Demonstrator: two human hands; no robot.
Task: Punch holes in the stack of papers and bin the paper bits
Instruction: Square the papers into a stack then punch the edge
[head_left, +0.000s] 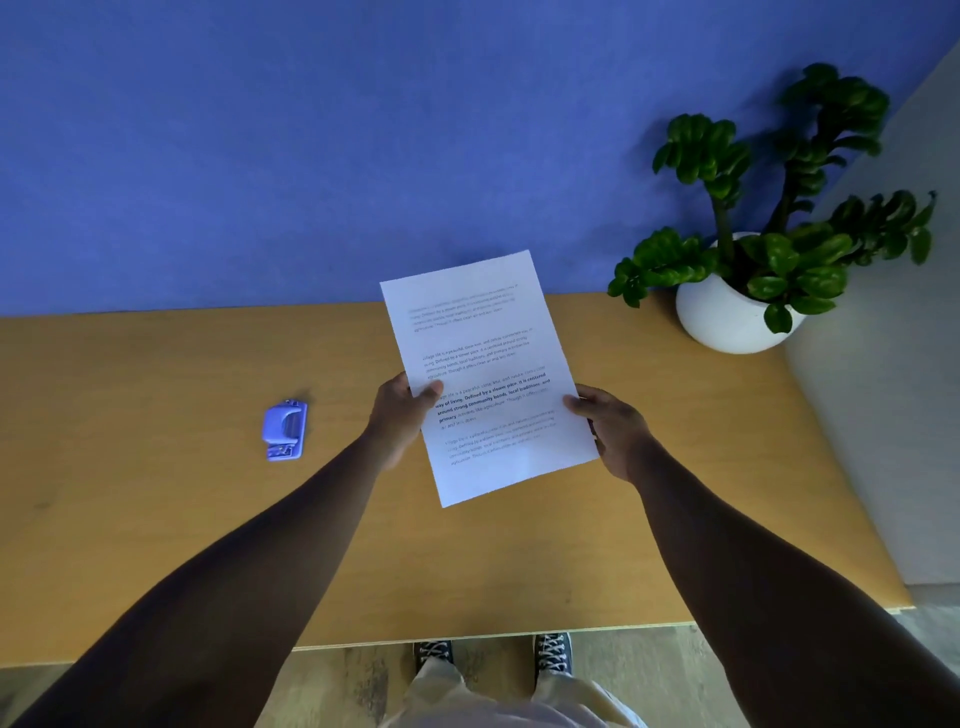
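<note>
White printed paper stack, light and floppy, is pinched at both long edges by left hand and right hand fingers; blue hole punch sits left, untouched.

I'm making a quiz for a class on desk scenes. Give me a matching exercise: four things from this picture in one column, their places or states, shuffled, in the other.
Things:
1. stack of papers
2. hole punch
3. potted plant
4. shoes

Places or states:
A. on the floor, below the desk's near edge
B. held above the desk by the left hand and right hand
C. at the desk's far right corner
D. lying on the desk, left of the hands, untouched

Pairs: 1-B, 2-D, 3-C, 4-A
</note>
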